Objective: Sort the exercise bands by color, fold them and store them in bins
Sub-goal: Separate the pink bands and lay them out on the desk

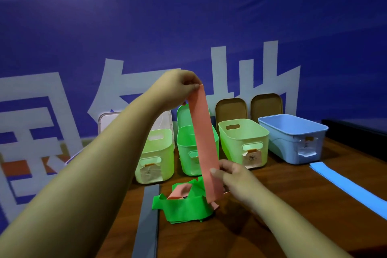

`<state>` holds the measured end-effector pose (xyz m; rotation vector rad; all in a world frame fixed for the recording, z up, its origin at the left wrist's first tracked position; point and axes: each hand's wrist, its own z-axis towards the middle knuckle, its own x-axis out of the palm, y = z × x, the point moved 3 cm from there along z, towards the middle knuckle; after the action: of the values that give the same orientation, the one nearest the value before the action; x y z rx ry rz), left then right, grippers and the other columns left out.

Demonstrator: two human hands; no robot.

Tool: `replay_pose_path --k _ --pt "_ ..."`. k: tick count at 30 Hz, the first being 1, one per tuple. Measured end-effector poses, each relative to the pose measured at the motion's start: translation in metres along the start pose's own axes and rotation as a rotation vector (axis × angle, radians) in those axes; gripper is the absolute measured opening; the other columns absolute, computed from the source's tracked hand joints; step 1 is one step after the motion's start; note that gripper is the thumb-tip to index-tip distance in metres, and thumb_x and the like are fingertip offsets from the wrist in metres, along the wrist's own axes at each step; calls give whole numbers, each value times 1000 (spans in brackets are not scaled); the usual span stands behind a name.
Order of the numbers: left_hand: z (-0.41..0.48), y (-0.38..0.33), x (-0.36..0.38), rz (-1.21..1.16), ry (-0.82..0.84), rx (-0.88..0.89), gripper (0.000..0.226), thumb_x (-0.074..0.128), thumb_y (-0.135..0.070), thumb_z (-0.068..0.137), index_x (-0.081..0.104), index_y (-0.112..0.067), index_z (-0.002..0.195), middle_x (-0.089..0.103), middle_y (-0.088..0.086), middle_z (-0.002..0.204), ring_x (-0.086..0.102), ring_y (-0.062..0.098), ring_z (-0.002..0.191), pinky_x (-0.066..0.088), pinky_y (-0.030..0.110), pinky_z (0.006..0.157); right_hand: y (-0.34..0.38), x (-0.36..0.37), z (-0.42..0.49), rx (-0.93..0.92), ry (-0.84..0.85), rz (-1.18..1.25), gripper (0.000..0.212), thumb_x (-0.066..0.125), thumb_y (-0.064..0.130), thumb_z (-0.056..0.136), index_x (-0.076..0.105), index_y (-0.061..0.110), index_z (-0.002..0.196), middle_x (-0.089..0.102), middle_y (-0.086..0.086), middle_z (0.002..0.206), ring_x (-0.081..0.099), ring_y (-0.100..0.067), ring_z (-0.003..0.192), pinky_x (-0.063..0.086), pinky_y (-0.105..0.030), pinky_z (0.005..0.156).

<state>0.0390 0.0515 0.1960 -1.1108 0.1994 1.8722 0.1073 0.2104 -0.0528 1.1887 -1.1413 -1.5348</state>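
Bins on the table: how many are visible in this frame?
4. Along the back stand the left green bin, middle green bin, right green bin, then the blue bin at the right end. The left forearm may hide another farther left.

Smooth matt pink band [204,142]; glossy plastic bins [244,138]; wood-grain table [293,190].

the long band [204,142] is showing flat salmon pink; the crumpled heap [184,209] under it is glowing bright green, with a pink scrap in it. a grey strip [147,222] and a sky-blue strip [347,184] are lying on the dark red-brown wood-grain table [293,205]. the left bin [163,153] and third bin [230,146] are showing pale lime, the middle bin [184,148] mint green, the fourth bin [282,144] light blue. the backdrop [188,16] is showing deep blue with white characters.
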Motion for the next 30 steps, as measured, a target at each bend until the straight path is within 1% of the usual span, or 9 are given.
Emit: replay_pose_path --k 5,7,9,11,14,17,20,26,30 --pt "9 -1 16 -17 -53 -24 23 56 -15 107 75 -21 118 66 -3 105 66 18 88 60 31 70 -9 -8 -8 14 50 -28 16 62 36 108 75 33 117 81 5 115 77 -22 110 57 -53 105" --pt "13 -2 26 11 -77 -37 27 55 -11 106 77 -21 118 66 -4 103 61 9 77 53 24 67 -14 -13 -13 19 77 11 18 59 31 110 72 29 122 81 -3 115 78 -27 107 61 -47 98" --pt "16 -4 40 33 -81 -44 28 55 -8 104 78 -20 116 66 -5 102 54 5 70 45 20 61 -15 -23 -24 23 61 -21 19 56 26 112 70 23 124 82 -1 110 79 -21 101 61 -29 82" --pt "20 -4 58 23 -76 -53 24 58 -11 104 78 -19 114 68 -3 101 55 12 73 44 24 65 -17 -37 -36 0 20 -135 16 58 26 110 72 23 117 82 5 102 77 -12 92 56 -22 75" --pt "25 -2 94 -51 -72 -93 16 66 -19 103 80 -23 108 74 1 99 63 17 71 51 31 68 -22 -64 -57 15 -22 -301 12 61 30 108 70 24 102 75 4 87 68 -8 72 53 -29 65" --pt "30 -10 139 -85 -37 -108 13 68 -24 102 80 -23 108 75 2 100 67 18 68 54 30 62 -31 -94 -80 100 -41 -395 14 59 35 107 66 24 102 76 2 96 67 -16 66 55 -28 54" --pt "32 -21 183 -69 -7 -111 16 68 -26 102 80 -23 111 76 1 103 67 20 83 57 35 76 -40 -124 -103 138 -93 -449 13 59 39 107 66 28 105 74 0 97 61 -16 62 53 -27 56" --pt "25 -42 264 4 66 -128 19 61 -33 102 78 -35 111 76 -3 107 70 23 95 61 46 85 -54 -163 -134 149 -173 -450 21 67 36 103 65 39 124 69 8 94 61 -3 60 49 -18 54" --pt "18 -50 318 132 176 -138 20 60 -31 103 76 -34 115 72 0 110 67 26 97 54 38 76 -60 -179 -146 165 -215 -531 43 73 42 99 58 41 139 65 13 101 69 -5 83 54 -18 60"
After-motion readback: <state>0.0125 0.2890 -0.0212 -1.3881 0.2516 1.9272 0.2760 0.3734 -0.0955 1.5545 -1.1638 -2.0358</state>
